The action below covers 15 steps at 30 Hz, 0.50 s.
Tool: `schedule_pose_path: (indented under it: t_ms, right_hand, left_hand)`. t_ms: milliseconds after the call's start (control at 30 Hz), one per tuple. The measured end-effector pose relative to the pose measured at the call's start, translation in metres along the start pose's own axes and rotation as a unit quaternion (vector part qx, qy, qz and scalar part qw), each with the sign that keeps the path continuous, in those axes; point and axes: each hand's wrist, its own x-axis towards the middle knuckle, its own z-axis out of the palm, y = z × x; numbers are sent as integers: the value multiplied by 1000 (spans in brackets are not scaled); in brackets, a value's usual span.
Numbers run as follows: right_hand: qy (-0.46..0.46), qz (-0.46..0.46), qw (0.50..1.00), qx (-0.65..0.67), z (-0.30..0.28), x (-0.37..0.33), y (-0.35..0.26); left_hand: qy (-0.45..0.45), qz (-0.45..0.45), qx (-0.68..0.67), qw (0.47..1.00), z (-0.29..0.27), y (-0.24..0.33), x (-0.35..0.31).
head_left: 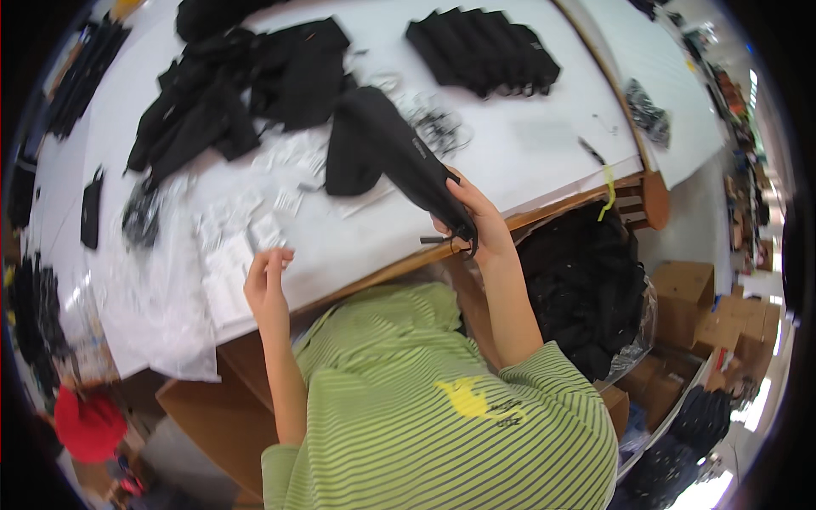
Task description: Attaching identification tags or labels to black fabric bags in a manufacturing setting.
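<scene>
While end-held, cloth (393, 140) beyond right hand (483, 219).

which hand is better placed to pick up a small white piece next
Probably the left hand: it is nearer the small white pieces, while the right hand grips the black fabric item.

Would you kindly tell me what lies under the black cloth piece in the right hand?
Around the black cloth piece, held in the right hand, white tabletop shows, with small white packets to its left and dark cords to its right. Whatever lies directly beneath is covered, unseen.
</scene>
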Motion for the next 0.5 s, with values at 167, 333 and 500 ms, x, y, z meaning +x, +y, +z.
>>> schedule_pose_path:
  t_ms: [167,333,500]
  right_hand:
    - [18,-115,993,6,-37,-2,-86]
    - [183,-394,852,-292,-115,62,-185]
    - [412,-506,599,-464,-189,158,-231]
  left_hand:
    - [-10,59,107,993,3,-20,-10]
    - [13,165,281,945,17,-36,-14]
    - [52,190,310,930,24,-44,-7]
